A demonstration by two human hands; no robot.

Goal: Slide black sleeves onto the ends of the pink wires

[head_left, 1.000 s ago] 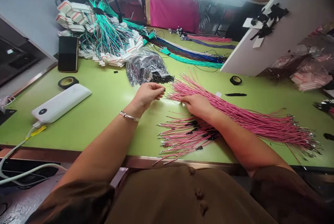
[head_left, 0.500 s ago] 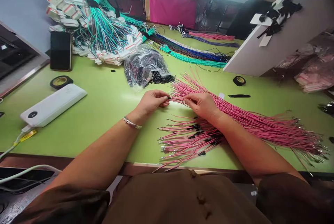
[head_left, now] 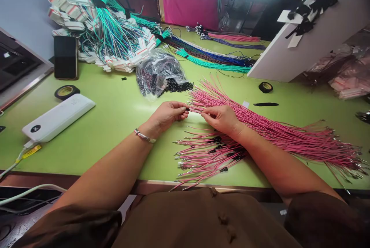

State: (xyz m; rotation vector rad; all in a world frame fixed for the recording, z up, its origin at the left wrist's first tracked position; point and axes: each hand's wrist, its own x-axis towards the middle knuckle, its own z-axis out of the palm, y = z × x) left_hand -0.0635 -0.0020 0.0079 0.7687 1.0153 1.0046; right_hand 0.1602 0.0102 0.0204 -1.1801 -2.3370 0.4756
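Observation:
My left hand (head_left: 175,112) pinches a small black connector piece (head_left: 187,109) between thumb and fingertips. Just right of it, my right hand (head_left: 220,117) is closed on a pink wire (head_left: 197,112), whose end meets the black piece; whether it is inside cannot be made out. Behind and under my right forearm spreads a thick bundle of pink wires (head_left: 268,130) with metal terminals at both ends. Nearer to me lie more pink wires (head_left: 193,159), several with black pieces (head_left: 224,170) on them.
Beyond my hands sits a clear bag (head_left: 160,72) beside loose black pieces (head_left: 177,85). Left are a white power bank (head_left: 59,118), tape roll (head_left: 67,92) and phone (head_left: 66,57). Tagged teal wire bundles (head_left: 115,28) pile at the back. A white panel (head_left: 291,53) stands right. Someone in pink (head_left: 189,1) is opposite.
My right hand has shifted slightly left toward my left hand, with the pink wire now at the black piece. The view has tilted a little.

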